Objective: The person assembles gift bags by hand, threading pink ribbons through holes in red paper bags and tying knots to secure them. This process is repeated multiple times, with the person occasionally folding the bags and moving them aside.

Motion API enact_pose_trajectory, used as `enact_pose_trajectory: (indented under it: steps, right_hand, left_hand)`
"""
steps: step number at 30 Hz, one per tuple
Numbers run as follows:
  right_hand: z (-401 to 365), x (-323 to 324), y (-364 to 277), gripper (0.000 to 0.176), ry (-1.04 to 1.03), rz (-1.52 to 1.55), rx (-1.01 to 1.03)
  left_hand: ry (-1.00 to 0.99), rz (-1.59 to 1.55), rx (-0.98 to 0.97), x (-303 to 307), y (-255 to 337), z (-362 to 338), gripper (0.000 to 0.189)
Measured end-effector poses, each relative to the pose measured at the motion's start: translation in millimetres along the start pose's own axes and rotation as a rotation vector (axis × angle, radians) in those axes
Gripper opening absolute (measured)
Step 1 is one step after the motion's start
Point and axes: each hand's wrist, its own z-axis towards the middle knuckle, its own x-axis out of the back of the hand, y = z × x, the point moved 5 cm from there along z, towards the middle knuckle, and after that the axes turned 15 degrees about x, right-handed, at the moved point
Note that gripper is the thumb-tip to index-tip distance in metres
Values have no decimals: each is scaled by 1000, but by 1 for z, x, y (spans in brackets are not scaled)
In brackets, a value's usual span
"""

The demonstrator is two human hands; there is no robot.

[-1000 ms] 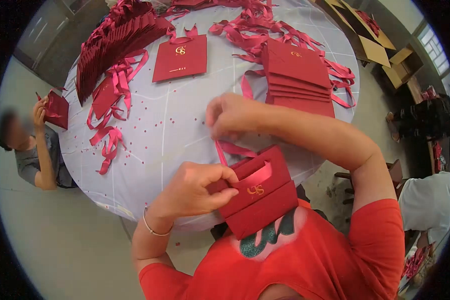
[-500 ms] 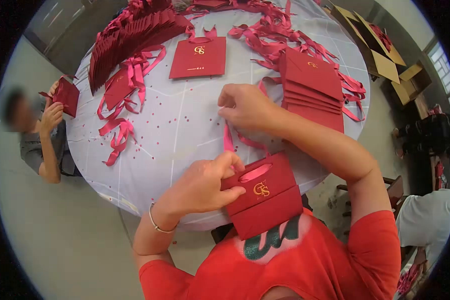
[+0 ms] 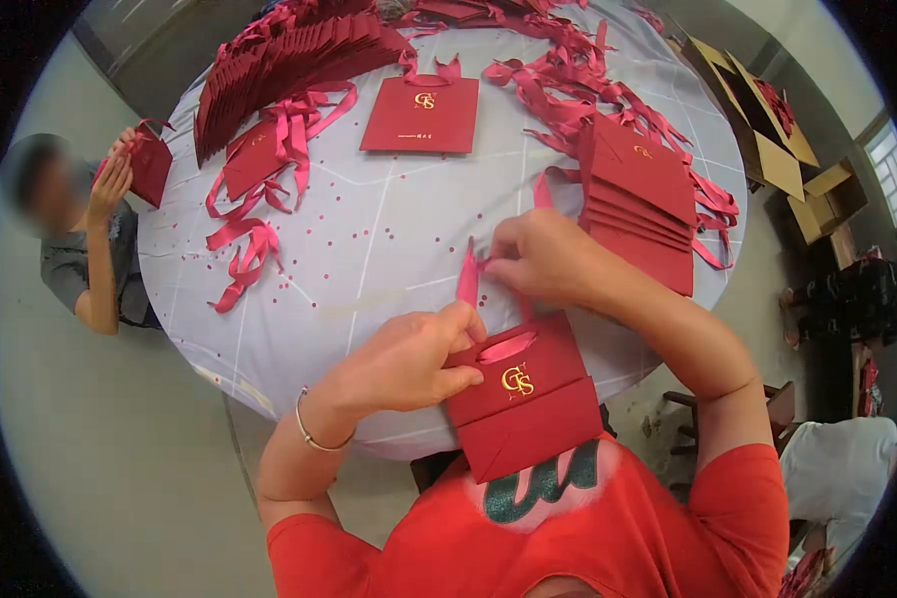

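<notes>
A red paper bag [image 3: 528, 409] with a gold logo lies at the table's near edge, against my shirt. My left hand [image 3: 419, 357] grips its upper left edge between thumb and fingers. A pink ribbon [image 3: 469, 279] rises from behind those fingers and also runs through the slot near the bag's top. Above the bag, my right hand [image 3: 538, 254] has thumb and fingertips pinched together by the ribbon's upper end; what lies between the fingertips is too small to make out.
Folded red bags [image 3: 638, 199] are stacked at the right, with loose ribbons behind. One red bag [image 3: 421, 115] lies at the back middle; a long row [image 3: 299, 70] stands back left. Across at left, a person [image 3: 90, 229] holds a red bag. Cardboard boxes [image 3: 827, 199] stand at right.
My right hand has moved down and slightly right, closer to the bag and the ribbon. My left hand keeps its grip. The co-worker's hands have come together on their bag.
</notes>
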Motion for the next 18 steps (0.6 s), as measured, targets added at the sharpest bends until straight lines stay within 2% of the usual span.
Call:
enact_pose_trajectory:
  steps: [1, 3, 7, 11, 13, 16, 18]
  right_hand:
    - [1, 2, 4, 19, 105, 39, 10]
    - [2, 1, 9, 18, 126, 28, -14]
    - [-3, 2, 11, 19, 238, 61, -21]
    - [-8, 9, 8, 19, 225, 132, -125]
    - [-11, 12, -2, 17, 368, 132, 41]
    - [-22, 24, -20, 16, 370, 209, 39]
    - [-34, 27, -24, 16, 317, 165, 55]
  left_hand:
    - [3, -2, 2, 0, -1, 0, 38]
    - [-66, 33, 3, -2, 0, 3, 40]
    - [-74, 16, 36, -3, -1, 3, 38]
    - [31, 39, -13, 1, 1, -1, 32]
    - [59, 54, -46, 3, 1, -1, 31]
    - [158, 155, -115, 4, 3, -3, 31]
    - [147, 100, 33, 8, 4, -3, 31]
